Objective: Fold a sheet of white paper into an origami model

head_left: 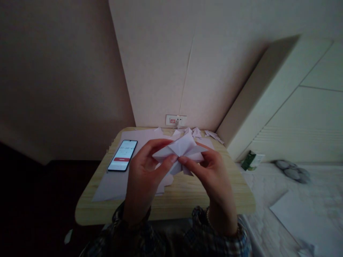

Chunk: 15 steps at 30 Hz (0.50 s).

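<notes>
Between both hands, raised over the table, is a folded white paper piece (183, 145) with several pointed flaps and creases meeting at its middle. My left hand (150, 164) grips its left side, thumb pressed near the centre. On the opposite side my right hand (210, 166) pinches the paper, its thumb also by the centre and almost touching the left one. The fingers behind the paper are partly hidden. Below and beyond it, white paper sheets (109, 187) lie on the table, and small folded paper pieces (193, 132) sit along its back edge.
A phone (122, 155) with its screen lit lies on the sheets at the left of the wooden table (91, 212). A wall socket (176, 120) is behind. To the right, a bed (261, 189) bears a green-and-white box (248, 160), a grey object (292, 171) and more paper (302, 217).
</notes>
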Tool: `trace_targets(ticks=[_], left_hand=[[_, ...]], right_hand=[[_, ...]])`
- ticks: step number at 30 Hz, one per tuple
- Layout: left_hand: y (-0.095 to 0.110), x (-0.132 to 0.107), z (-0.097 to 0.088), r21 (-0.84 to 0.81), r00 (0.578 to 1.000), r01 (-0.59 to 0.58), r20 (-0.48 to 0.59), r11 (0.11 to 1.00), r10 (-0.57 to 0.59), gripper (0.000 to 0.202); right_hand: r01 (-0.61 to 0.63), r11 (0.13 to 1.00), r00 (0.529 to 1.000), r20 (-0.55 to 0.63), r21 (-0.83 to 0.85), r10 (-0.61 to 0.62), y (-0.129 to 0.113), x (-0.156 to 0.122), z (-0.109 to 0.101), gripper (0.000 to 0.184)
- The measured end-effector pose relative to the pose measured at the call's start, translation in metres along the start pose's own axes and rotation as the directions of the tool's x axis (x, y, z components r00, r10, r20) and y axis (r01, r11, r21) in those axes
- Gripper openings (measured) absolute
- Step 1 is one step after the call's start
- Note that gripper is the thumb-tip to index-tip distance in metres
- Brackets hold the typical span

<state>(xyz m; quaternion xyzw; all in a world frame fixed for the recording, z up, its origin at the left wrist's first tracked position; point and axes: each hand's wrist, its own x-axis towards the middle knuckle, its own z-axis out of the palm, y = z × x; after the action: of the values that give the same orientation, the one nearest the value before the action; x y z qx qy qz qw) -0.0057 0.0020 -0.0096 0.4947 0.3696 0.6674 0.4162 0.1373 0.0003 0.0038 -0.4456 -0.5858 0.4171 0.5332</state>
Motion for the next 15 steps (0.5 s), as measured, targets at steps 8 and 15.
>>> trace_targets(ticks=[8,15], left_hand=[[-0.0003,0.0025,0.0030,-0.066,1.000,0.027,-0.006,0.997,-0.028,0.017],[0.0009,0.0025,0.0010,-0.053,0.998,0.054,-0.016,0.997,-0.055,0.010]], right_hand=[[0.020,0.999,0.999,-0.037,0.029,-0.019,-0.0003,-0.0003,-0.0003,0.016],[0.009,1.000,0.999,-0.049,0.001,-0.009,-0.0004,0.0022,-0.0013,0.016]])
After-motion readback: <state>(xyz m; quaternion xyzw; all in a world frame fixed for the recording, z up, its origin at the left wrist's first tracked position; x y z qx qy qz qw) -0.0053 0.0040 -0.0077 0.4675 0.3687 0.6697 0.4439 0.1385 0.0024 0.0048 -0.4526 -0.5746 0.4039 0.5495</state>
